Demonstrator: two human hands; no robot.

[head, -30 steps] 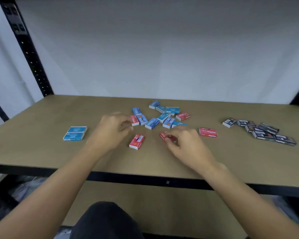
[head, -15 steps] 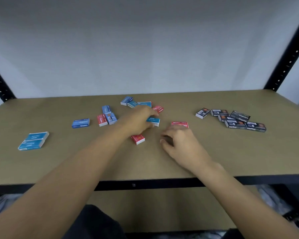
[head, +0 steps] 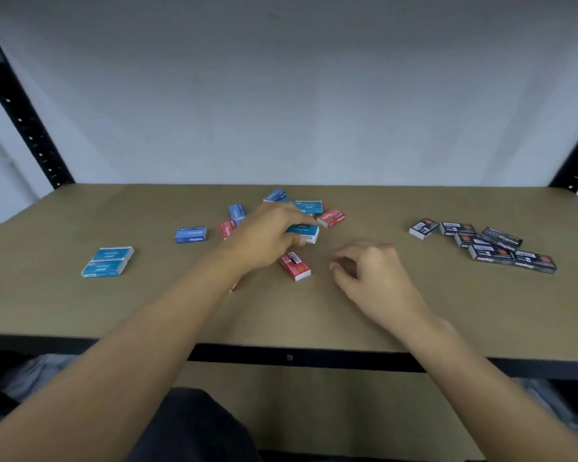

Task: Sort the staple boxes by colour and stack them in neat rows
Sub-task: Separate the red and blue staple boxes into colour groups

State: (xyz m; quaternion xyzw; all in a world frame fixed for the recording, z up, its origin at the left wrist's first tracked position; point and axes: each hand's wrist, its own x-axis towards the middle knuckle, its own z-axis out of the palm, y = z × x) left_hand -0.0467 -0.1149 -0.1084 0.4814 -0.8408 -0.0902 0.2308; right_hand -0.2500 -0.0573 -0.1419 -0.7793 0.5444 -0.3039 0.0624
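Blue and red staple boxes lie mixed at the middle of the wooden shelf (head: 80, 311). My left hand (head: 264, 240) reaches across and grips a blue box (head: 304, 232) marked Staples. A red box (head: 295, 265) lies just under that hand, and another red box (head: 331, 217) sits behind. My right hand (head: 371, 271) hovers to the right with curled fingers and holds nothing. A lone blue box (head: 190, 234) lies left of the pile. Two blue boxes (head: 108, 262) sit side by side at far left. Several black boxes (head: 488, 245) are grouped at the right.
Black perforated rack posts (head: 24, 115) stand at both back corners in front of a white wall. The shelf's black front edge (head: 291, 356) runs across below my forearms. A lower wooden shelf and my dark-clothed knee show underneath.
My left hand crossed from the left side of the pile to its right side and closed on a blue box. My right hand let go of the red box and drew back.
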